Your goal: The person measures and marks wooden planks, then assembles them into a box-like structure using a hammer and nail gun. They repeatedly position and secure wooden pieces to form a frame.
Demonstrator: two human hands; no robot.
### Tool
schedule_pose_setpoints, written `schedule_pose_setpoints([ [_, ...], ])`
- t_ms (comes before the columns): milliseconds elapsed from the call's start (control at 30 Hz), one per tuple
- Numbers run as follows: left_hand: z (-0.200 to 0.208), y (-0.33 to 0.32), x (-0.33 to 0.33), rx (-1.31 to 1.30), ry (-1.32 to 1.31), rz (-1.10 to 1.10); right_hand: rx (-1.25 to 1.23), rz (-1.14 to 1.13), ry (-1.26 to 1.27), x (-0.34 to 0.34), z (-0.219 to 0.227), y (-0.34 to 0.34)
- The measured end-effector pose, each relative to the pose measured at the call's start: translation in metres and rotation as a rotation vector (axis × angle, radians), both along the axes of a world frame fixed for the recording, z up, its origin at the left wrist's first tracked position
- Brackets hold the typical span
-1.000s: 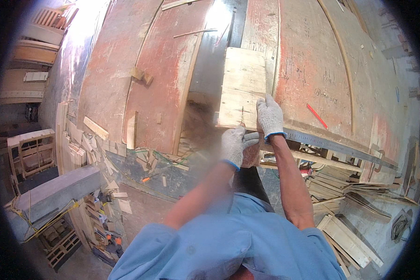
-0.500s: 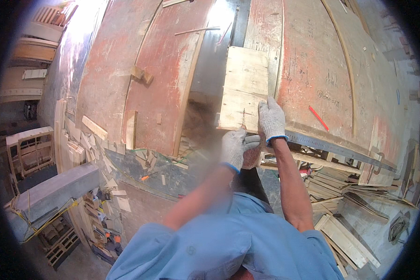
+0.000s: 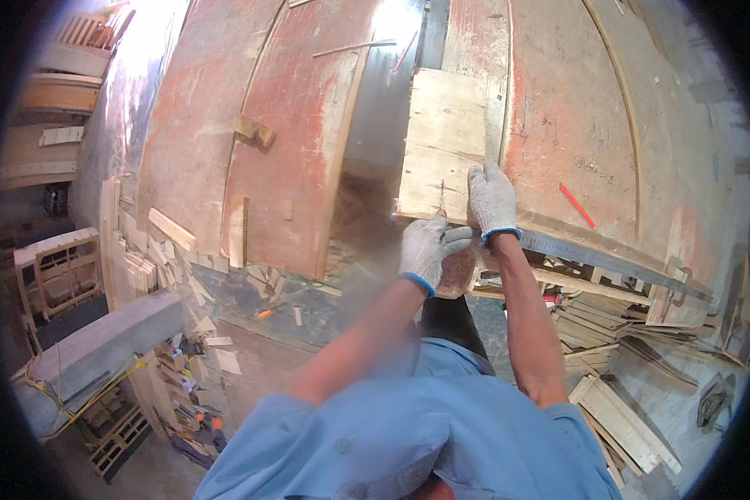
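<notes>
Right of the upper centre, I saw the pale board (image 3: 446, 125) run lengthwise up-frame; the right hand (image 3: 492, 200), fingers together, touched its lower-right edge, the left hand (image 3: 427, 250) its lower end. Whether either clamped, I couldn't tell.

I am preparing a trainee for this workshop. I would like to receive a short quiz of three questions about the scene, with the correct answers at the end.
1. True or false: the left hand and the right hand both wear gloves.

2. Where is the left hand relative to the pale board?
A: at its far edge
B: at its near edge
C: well to the right of it

3. Fill the gap: on the worn panel, to the right of the right hand, lies a thin strip coloured ____.

Key: 1. True. 2. B. 3. Red.
</notes>
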State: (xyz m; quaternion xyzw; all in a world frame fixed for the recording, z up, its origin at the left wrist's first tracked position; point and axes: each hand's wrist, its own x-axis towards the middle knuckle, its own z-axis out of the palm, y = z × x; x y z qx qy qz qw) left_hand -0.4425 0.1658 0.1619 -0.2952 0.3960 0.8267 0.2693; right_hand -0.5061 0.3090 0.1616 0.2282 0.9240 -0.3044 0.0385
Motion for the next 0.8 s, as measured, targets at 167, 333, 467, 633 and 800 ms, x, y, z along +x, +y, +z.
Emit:
schedule_pose_setpoints([
  [167, -0.015, -0.010, -0.006, -0.418, 0.566, -0.350, -0.021, -0.003, 0.014, -0.009, -0.008, 0.001],
  [333, -0.003, -0.015, -0.025, -0.820, 0.790, -0.678, -0.019, -0.009, 0.068, -0.018, -0.014, 0.001],
  [467, 0.043, -0.004, -0.046, -0.941, 0.527, -0.632, -0.008, -0.027, 0.025, -0.028, -0.006, 0.002],
  [633, 0.025, 0.002, -0.060, -1.018, 0.503, -0.720, -0.013, -0.047, -0.044, -0.043, -0.010, 0.005],
  [800, 0.020, 0.010, -0.077, -1.044, 0.507, -0.768, -0.001, -0.035, 0.032, -0.052, -0.022, 0.014],
])
